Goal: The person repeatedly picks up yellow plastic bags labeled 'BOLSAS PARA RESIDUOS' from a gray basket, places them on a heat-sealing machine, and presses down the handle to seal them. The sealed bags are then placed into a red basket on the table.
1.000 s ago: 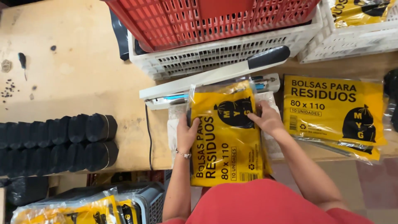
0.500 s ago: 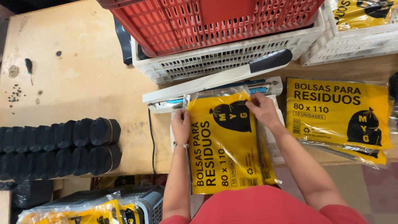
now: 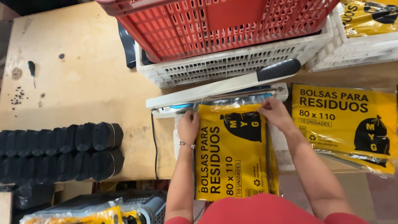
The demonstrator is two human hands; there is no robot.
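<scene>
Forward since earlier: hands (image 3: 188,126) (image 3: 275,114) push yellow packet (image 3: 232,153) under sealer (image 3: 215,93).

A pale wooden worktop (image 3: 83,83) carries two rows of black rolls (image 3: 62,151) at its left front edge, white crates (image 3: 232,66) along the back, a heat sealer (image 3: 219,93) mid-front, and yellow packets (image 3: 344,124) toward the right edge.
</scene>
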